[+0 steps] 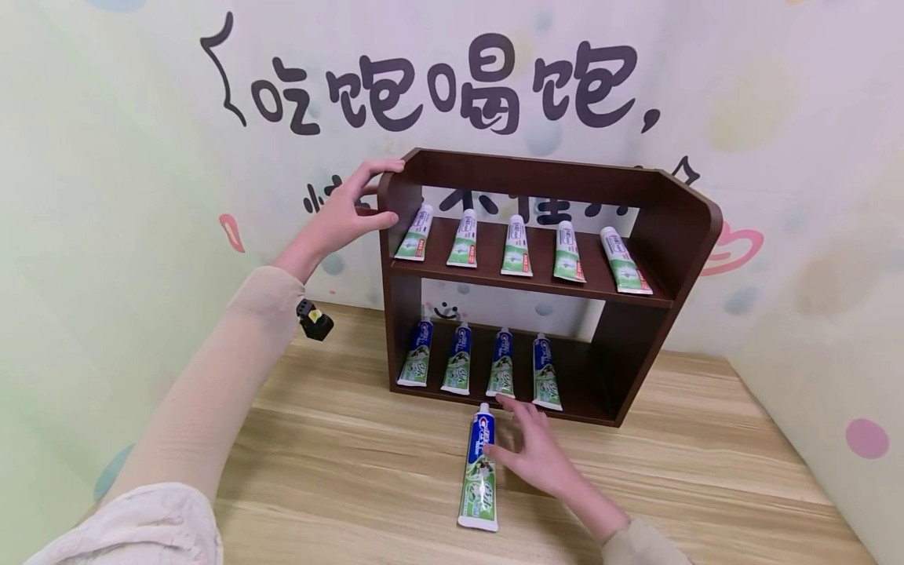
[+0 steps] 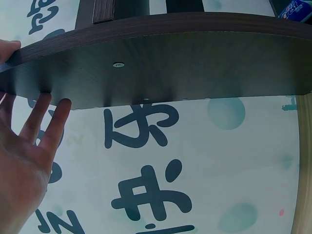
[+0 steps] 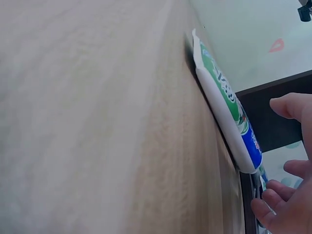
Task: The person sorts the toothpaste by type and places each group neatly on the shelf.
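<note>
A dark brown two-tier shelf (image 1: 523,286) stands on the wooden table. At its upper left side panel (image 2: 161,63), my left hand (image 1: 346,213) holds on, with the thumb at the front edge and the fingers toward the back. One toothpaste tube (image 1: 480,479), blue and green, lies on the table in front of the shelf, cap toward it. My right hand (image 1: 534,455) hovers at the tube's right side. In the right wrist view its thumb and fingers are spread, apart from the tube (image 3: 226,102).
Several green and white toothpaste tubes (image 1: 517,247) lie in a row on the upper tier. Several blue and green tubes (image 1: 502,365) line the lower tier, with bare board (image 1: 592,384) at its right end. A lettered wall sheet (image 1: 466,47) hangs behind.
</note>
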`<state>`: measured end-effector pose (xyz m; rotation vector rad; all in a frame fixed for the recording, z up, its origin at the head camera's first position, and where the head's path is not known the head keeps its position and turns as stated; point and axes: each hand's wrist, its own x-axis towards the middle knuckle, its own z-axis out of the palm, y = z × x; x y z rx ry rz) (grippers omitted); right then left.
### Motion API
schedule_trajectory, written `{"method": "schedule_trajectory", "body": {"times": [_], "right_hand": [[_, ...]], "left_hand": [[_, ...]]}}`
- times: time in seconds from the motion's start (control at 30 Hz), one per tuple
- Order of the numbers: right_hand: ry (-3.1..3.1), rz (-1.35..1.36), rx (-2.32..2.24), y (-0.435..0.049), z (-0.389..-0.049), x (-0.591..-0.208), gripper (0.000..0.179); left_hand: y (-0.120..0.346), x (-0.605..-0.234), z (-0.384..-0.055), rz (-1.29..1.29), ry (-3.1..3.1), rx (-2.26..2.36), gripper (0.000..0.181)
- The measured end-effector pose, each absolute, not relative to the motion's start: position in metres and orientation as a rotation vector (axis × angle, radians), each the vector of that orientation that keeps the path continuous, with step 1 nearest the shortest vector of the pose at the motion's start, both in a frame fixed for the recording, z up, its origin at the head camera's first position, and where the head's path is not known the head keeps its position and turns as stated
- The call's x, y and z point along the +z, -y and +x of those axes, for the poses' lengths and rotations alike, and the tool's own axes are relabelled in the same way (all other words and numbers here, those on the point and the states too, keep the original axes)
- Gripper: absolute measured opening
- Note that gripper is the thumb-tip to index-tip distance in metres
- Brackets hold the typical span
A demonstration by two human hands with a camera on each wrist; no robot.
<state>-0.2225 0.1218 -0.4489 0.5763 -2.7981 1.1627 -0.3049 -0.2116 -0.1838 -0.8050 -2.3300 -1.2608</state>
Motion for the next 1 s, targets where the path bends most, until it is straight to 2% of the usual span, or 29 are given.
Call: {"method": "schedule_trajectory", "body": {"times": [1.0], "right_hand": [[2.889, 0.675, 1.071, -0.113, -0.216, -0.461, 0.096]], "left_hand": [[0.210, -0.185, -0.306, -0.795, 2.319, -1.262, 0.059]]}}
